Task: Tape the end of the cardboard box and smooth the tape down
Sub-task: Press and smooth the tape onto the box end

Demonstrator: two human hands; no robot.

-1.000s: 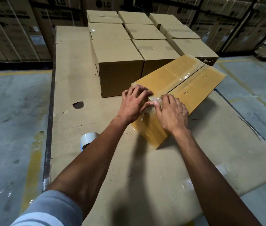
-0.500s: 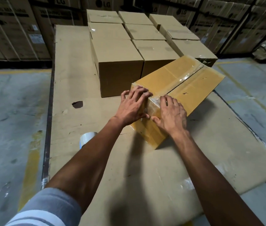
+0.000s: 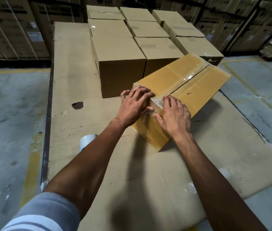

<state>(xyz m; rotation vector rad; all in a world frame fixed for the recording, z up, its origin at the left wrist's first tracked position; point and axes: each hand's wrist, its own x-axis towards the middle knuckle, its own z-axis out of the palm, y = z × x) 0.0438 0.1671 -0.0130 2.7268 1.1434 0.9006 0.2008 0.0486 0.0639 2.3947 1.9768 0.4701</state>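
Note:
A yellow-brown cardboard box (image 3: pixel 196 84) lies at an angle on a flat cardboard sheet (image 3: pixel 75 67). Clear tape (image 3: pixel 188 77) runs along its top seam and folds over the near end (image 3: pixel 157 104). My left hand (image 3: pixel 134 105) lies flat with fingers spread over the left of that near corner. My right hand (image 3: pixel 173 116) presses flat on the right of it, thumb on the end face. Neither hand holds anything. A roll of clear tape (image 3: pixel 87 140) stands on the sheet, partly hidden behind my left forearm.
Several closed plain boxes (image 3: pixel 120 64) stand in rows just behind the taped box. Stacks of large printed cartons (image 3: pixel 10 35) line the back. Grey concrete floor (image 3: pixel 10 114) with yellow lines lies on both sides. A dark hole (image 3: pixel 77 105) marks the sheet.
Both hands have slid apart from the tape seam and down over the box's near end, pressing the tape flat. The box has stayed in place.

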